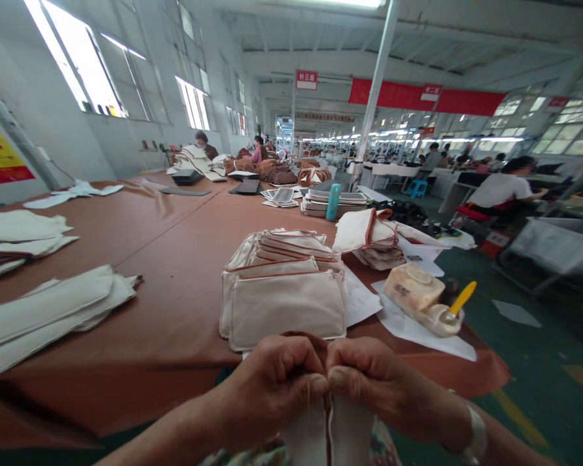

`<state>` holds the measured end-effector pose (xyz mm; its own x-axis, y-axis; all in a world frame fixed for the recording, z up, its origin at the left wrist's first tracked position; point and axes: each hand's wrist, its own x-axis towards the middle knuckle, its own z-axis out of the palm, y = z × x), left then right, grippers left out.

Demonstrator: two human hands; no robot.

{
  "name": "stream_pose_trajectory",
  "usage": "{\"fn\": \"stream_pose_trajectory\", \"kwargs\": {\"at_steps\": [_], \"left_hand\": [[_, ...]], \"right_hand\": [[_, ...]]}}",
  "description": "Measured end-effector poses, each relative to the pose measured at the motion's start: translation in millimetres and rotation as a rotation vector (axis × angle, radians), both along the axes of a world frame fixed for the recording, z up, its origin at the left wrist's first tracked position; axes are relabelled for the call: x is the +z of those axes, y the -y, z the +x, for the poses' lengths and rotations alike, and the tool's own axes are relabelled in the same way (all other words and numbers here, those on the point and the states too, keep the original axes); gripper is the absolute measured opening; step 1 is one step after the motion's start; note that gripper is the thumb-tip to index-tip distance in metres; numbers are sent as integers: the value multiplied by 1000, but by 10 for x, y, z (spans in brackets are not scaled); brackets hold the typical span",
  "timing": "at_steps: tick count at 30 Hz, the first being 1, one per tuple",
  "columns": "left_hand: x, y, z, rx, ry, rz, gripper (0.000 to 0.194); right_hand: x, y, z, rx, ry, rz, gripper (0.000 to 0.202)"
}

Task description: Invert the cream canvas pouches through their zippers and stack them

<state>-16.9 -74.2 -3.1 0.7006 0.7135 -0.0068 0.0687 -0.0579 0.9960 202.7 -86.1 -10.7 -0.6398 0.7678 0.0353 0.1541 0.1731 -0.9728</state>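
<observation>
Close to my body, my left hand [274,385] and my right hand [379,382] meet thumb to thumb. Both are closed in a pinch on a cream sewn piece [352,427] with a brown seam or edge running down its middle. Part of its brown upper edge shows behind my fingers; the fingertips hide the rest of the grip. Just beyond my hands, a stack of cream sewn panels [289,307] with brown edges stands on the brown-covered table [175,298].
At right are a cut-open plastic container [412,288] with a yellow-handled brush [461,299], and folded cream pieces [369,233]. A teal bottle [333,202] stands behind. Long cream pieces [53,310] lie at left. Several people work farther off.
</observation>
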Motion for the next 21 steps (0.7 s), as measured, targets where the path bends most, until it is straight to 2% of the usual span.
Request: {"fn": "stream_pose_trajectory", "kwargs": {"at_steps": [4, 7, 11, 16, 18, 21], "left_hand": [[132, -49, -96, -93, -36, -221, 29], [146, -106, -181, -112, -77, -330, 31], [98, -140, -173, -28, 3, -342, 31], [46, -75, -32, 65, -40, -472, 16], [6, -25, 18, 88, -14, -453, 13], [-109, 53, 70, 125, 131, -386, 16]], "right_hand": [[-106, -27, -13, 11, -117, -91, 37], [-211, -40, -1, -6, -179, -163, 35], [-230, -38, 2, 16, -191, -167, 34], [-182, -31, -19, 33, -216, -175, 32], [-200, -33, -50, 38, -247, -188, 33], [-306, -58, -142, 42, -330, -220, 36]]}}
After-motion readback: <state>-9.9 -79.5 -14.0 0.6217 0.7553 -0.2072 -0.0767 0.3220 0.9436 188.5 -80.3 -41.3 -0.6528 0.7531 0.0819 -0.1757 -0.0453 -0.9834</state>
